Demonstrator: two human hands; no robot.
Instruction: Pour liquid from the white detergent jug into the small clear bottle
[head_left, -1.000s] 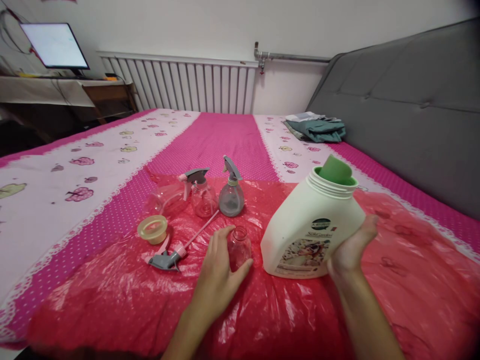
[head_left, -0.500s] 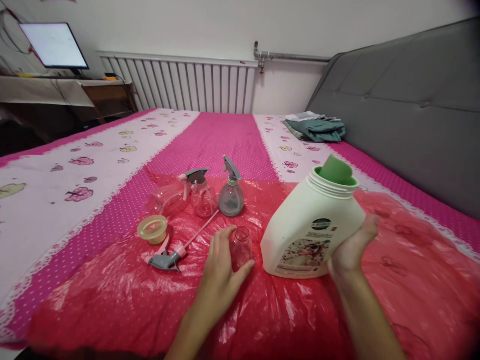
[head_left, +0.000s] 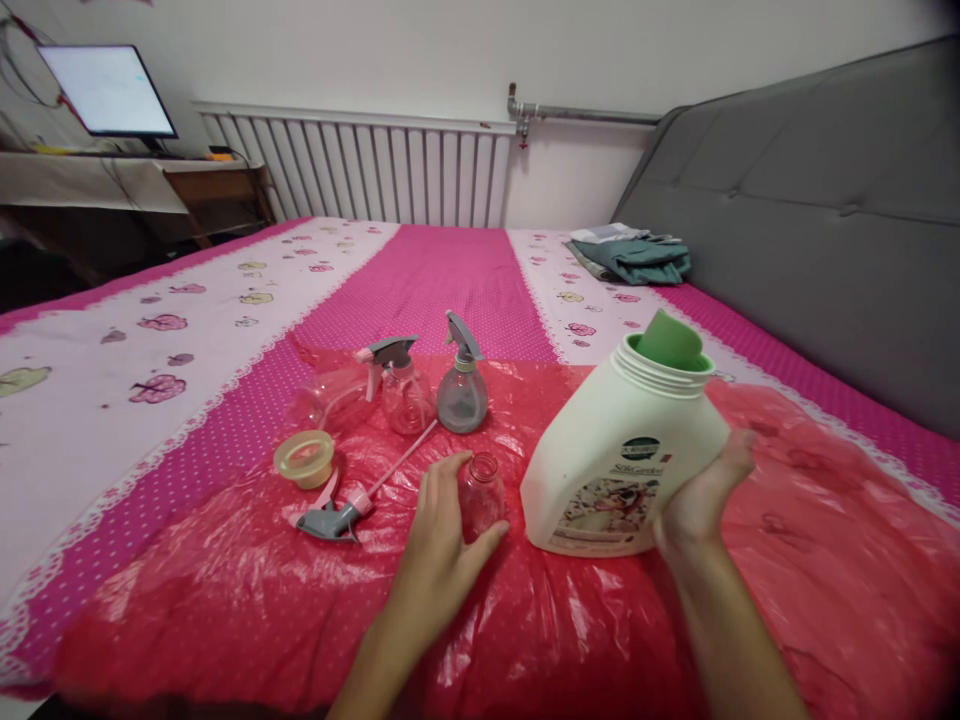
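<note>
My left hand (head_left: 444,530) curls around a small clear bottle (head_left: 484,492), which stands upright with its mouth uncovered. In my right hand (head_left: 705,500) is a large white detergent jug (head_left: 626,465), tilted a little, with a green spout (head_left: 670,343) in its open neck. The jug's base is close to or on the red plastic sheet; I cannot tell which. Left of the small bottle lies a loose pink-and-grey spray head (head_left: 330,520) with its long pink tube. A yellowish translucent cap (head_left: 305,458) lies behind the spray head.
A grey spray bottle (head_left: 462,400) and a clear one with a pink-and-grey head (head_left: 407,398) stand behind. Another clear bottle (head_left: 337,400) lies beside them. The red plastic sheet (head_left: 247,610) covers part of the bed. Folded clothes (head_left: 637,258) lie by the grey headboard (head_left: 810,190).
The white jug has shifted very slightly left with my right hand. My left hand stays around the small bottle, and the other things are unmoved.
</note>
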